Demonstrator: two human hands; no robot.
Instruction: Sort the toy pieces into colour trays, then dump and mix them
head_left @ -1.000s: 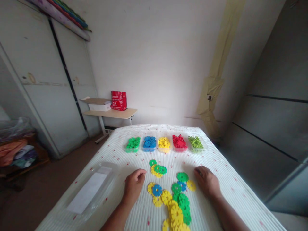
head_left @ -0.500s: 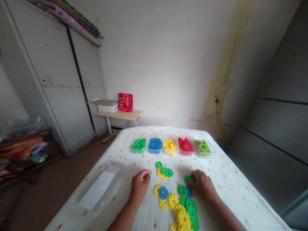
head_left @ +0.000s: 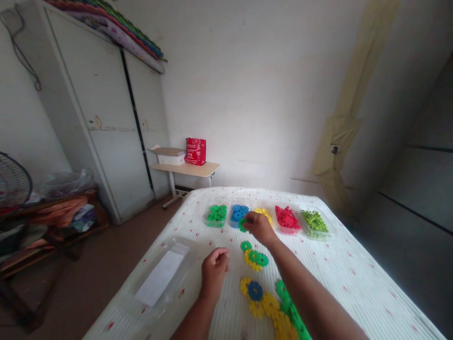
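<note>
Fingers (head_left: 249, 220) of right hand (head_left: 261, 228) pinched on green disc (head_left: 242, 225), lower centre, near blue pile (head_left: 239, 210). Left hand (head_left: 213, 270), lower centre, loosely curled, can't tell if holding anything. Loose discs (head_left: 270, 304) bottom centre.

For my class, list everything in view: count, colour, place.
Tubs: 5, clear, far tabletop
Pieces: many; green, blue, yellow, red, lime; in tubs
Loose discs: many; green, yellow, blue; near tabletop
Container: 1, clear, table left
Sheet: 1, white, at container
Table: 1, white-clothed, centre
Side table: 1, tan, far wall
Bag: 1, red, side table
Box: 1, white, beside bag
Wardrobe: 1, grey, left
Rolls: several, multicoloured, atop wardrobe
Fan: 1, dark, left
Cloths: several, mixed, left shelf
Panels: several, grey, right
Left hand: 1, near loose discs
Right hand: 1, at tubs, gripping green disc
</note>
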